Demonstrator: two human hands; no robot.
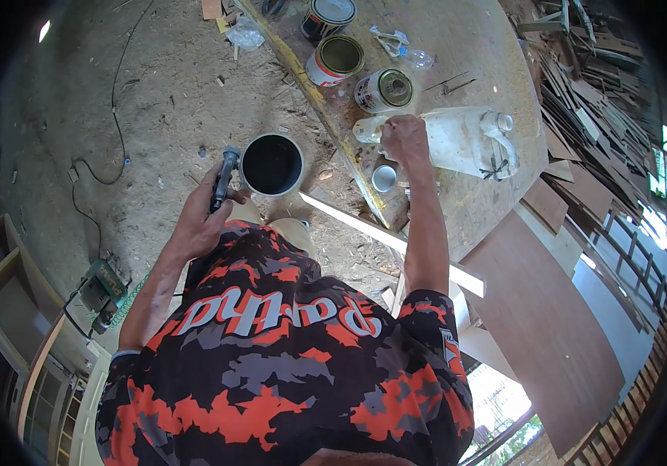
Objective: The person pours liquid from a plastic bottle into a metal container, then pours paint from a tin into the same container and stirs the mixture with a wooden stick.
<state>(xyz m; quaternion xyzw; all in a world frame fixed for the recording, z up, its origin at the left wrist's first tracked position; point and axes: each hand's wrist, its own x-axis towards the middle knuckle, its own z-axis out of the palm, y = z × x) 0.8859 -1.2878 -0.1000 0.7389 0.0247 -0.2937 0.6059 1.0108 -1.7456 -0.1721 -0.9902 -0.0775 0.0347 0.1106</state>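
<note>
In my left hand (pixel 203 213) is a grey metal spray gun (pixel 225 180), fingers wrapped around its body. Against the gun's far end is a round cup (pixel 300 167) with a pale rim and a dark inside; whether the two are joined I cannot tell. My right hand (pixel 406 141) is closed over the tabletop. A whitish piece (pixel 368 130) shows beside its fingers, but what they grip is hidden. Just right of this hand lies a large translucent plastic jug (pixel 462 140) with a handle. A small white cup (pixel 384 179) stands near my right wrist.
Three paint cans, a dark one (pixel 329 17), a red-and-white one (pixel 336 60) and a smaller one (pixel 384 90), stand along the table (pixel 458 78). A clear bottle (pixel 417 58) lies beyond. Stacked boards (pixel 551 311) lean at right; a cable (pixel 116 116) crosses the dusty floor.
</note>
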